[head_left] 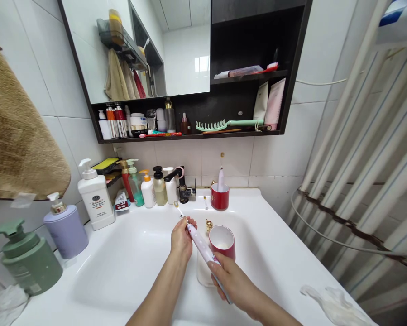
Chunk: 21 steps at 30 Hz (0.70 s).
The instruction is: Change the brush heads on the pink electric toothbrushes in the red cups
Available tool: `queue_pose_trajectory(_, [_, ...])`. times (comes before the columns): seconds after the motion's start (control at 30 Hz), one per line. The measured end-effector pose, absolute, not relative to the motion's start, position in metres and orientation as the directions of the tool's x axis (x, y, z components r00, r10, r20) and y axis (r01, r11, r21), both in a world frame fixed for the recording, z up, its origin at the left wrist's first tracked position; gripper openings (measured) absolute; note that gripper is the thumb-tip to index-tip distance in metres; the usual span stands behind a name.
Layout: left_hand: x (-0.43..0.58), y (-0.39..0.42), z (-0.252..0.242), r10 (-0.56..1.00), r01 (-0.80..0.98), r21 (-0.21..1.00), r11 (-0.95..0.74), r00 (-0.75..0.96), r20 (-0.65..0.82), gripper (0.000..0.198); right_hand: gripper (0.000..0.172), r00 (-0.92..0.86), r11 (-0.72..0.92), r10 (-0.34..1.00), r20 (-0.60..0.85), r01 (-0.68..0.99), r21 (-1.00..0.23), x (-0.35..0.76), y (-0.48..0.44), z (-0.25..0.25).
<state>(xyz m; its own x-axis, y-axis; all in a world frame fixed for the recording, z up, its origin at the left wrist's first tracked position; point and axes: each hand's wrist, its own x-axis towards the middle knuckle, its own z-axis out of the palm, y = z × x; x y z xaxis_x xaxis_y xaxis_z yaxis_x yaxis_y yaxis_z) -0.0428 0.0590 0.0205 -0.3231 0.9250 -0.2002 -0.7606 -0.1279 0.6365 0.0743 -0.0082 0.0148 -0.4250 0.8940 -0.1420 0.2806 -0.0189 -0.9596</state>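
Observation:
A pale pink-white electric toothbrush (198, 241) slants across the basin, its brush head pointing up and left. My left hand (182, 241) closes its fingers on the neck, just below the head. Lower down, my right hand (233, 277) grips the handle, with the base sticking out beneath it. Behind my right hand, a red cup with a pale inside (232, 253) sits in the sink (131, 262), beside a small gold figure (208, 225). On the back rim, another red cup (220, 200) holds a second electric toothbrush (221, 179). A small loose brush head (206, 203) lies beside that cup.
A black faucet (182, 183) rises at the back rim. Several pump bottles (96, 199) line the left and back edges. Overhead, a dark mirror cabinet (189, 136) holds toiletries and a green hairbrush (237, 123). Pipes (359, 181) run along the right; crumpled plastic (332, 303) lies front right.

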Motion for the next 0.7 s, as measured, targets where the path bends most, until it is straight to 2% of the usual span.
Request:
queue_pose_trajectory(0.1, [-0.044,0.060,0.022,0.924,-0.758,0.640,-0.129,-0.327,-0.200,0.010,0.018,-0.379,0.064,0.923,-0.068,0.325,-0.944,0.074,-0.008,0.013])
queue_pose_trajectory(0.27, [-0.060,0.063,0.026,0.897,-0.741,0.654,-0.154,-0.382,-0.222,0.012,0.022,-0.478,-0.045,0.860,-0.177,0.275,-0.960,0.076,-0.014,0.008])
queue_pose_trajectory(0.37, [-0.067,0.065,0.022,0.926,-0.687,0.725,-0.046,-0.302,-0.227,0.011,0.023,-0.435,0.061,0.899,-0.050,0.236,-0.970,0.077,-0.013,0.008])
queue_pose_trajectory(0.5, [-0.059,0.077,0.013,0.961,-0.458,0.881,0.117,-0.173,-0.218,0.008,0.028,-0.364,0.142,0.929,0.061,0.198,-0.970,0.079,-0.009,0.012])
queue_pose_trajectory(0.7, [-0.042,0.125,0.008,0.958,-0.165,0.972,0.165,-0.209,-0.198,0.013,0.035,-0.372,0.283,0.914,0.165,0.290,-0.914,0.080,-0.010,0.012])
